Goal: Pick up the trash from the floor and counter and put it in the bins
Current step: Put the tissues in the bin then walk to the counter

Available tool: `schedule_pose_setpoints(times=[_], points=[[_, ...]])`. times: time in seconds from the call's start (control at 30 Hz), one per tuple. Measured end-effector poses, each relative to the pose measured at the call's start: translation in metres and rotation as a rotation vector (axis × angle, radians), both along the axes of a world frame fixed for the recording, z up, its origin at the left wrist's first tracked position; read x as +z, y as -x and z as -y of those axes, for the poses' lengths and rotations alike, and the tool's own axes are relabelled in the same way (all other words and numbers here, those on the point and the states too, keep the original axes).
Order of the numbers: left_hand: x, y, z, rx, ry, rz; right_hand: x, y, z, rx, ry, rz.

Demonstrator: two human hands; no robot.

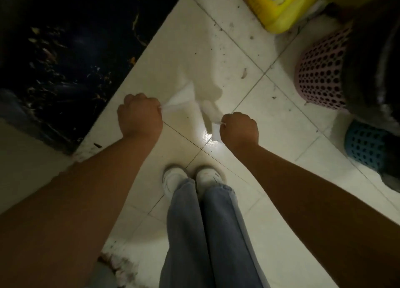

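A thin white plastic bag (190,97) hangs stretched between my two fists above the tiled floor (270,123). My left hand (139,115) is closed on its left edge. My right hand (239,128) is closed on its right edge. The bag casts a shadow on the tiles beyond it. A pink perforated bin (320,71) lined with a black bag stands at the right. A blue perforated bin (365,145), also lined in black, stands nearer me on the right.
A dark marbled counter (65,55) runs along the left, its edge slanting toward the top. A yellow package (277,3) lies on the floor at the top right. Small dark crumbs and scraps (244,72) dot the tiles. My white shoes (190,177) stand below the hands.
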State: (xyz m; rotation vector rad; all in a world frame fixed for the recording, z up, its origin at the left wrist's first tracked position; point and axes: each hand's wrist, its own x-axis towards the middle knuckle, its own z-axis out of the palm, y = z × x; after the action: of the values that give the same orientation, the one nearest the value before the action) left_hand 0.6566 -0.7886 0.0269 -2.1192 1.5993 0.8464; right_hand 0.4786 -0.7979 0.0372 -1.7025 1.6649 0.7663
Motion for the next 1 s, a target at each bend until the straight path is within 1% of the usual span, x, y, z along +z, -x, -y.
schedule_pose_setpoints(times=[0.07,0.17,0.23,0.37,0.43,0.5,0.6,0.67,0.8,0.9,1.0], points=[[0.048,0.018,0.0,-0.025,-0.004,-0.04,0.044,0.008,0.006,-0.117,0.006,0.051],[0.125,0.05,0.009,-0.072,0.003,-0.095,0.118,0.035,0.016,-0.38,0.066,0.165],[0.178,0.078,0.017,-0.088,0.026,-0.165,0.172,0.063,0.02,-0.54,0.117,0.236],[0.268,0.15,0.032,-0.144,0.036,-0.287,0.276,0.144,0.019,-0.834,0.25,0.288],[0.302,0.195,0.043,-0.2,0.054,-0.339,0.309,0.192,0.012,-1.016,0.361,0.303],[0.329,0.246,0.055,-0.229,0.091,-0.388,0.328,0.241,0.0,-1.151,0.452,0.317],[0.352,0.331,0.065,-0.26,0.11,-0.444,0.338,0.314,-0.015,-1.367,0.525,0.394],[0.355,0.389,0.062,-0.283,0.105,-0.455,0.339,0.362,-0.023,-1.533,0.536,0.445],[0.34,0.498,0.042,-0.243,0.051,-0.435,0.331,0.456,-0.043,-1.713,0.538,0.398],[0.328,0.564,0.025,-0.166,-0.012,-0.419,0.325,0.521,-0.063,-1.749,0.51,0.38],[0.316,0.607,0.021,-0.174,0.003,-0.317,0.31,0.56,-0.07,-1.7,0.435,0.391]])
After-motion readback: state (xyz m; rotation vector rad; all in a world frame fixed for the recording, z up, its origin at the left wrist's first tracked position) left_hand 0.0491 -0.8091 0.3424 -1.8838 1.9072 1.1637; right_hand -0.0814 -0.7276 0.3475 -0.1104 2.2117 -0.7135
